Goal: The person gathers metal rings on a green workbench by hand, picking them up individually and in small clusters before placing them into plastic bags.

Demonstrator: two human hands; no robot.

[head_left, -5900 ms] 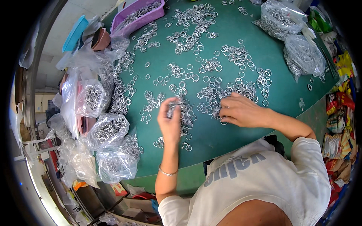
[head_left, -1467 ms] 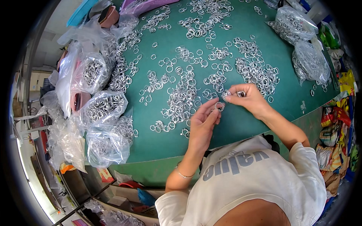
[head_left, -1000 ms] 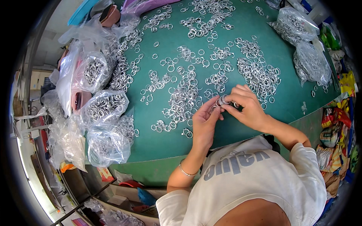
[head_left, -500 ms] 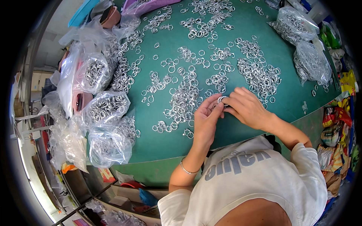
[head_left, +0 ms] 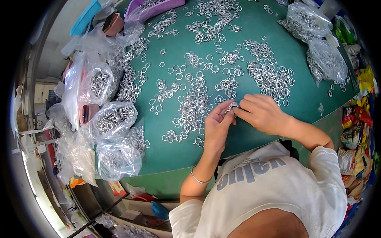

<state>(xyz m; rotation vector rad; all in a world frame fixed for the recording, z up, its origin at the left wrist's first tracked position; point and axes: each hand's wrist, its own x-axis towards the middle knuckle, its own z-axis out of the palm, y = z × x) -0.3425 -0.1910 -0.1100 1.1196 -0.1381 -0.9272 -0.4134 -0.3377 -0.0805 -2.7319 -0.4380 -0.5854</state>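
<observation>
1. Two hands meet over the green table (head_left: 254,35): the left hand (head_left: 217,129) and right hand (head_left: 262,114) both pinch a small stack of metal split rings (head_left: 232,107) between fingertips.
2. The stack sits just above the mat, beside a loose ring pile (head_left: 272,77).
3. The rings look light, stiff and slick, so they are probably best gripped by their rims.
4. Clear bags of rings (head_left: 113,119) lie at the left.

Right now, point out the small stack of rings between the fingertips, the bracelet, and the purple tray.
Stack of rings (head_left: 233,106), head view, on its metal top edge.
Bracelet (head_left: 197,179), head view, on the band across the left wrist.
Purple tray (head_left: 156,9), head view, on its near wall.
</observation>
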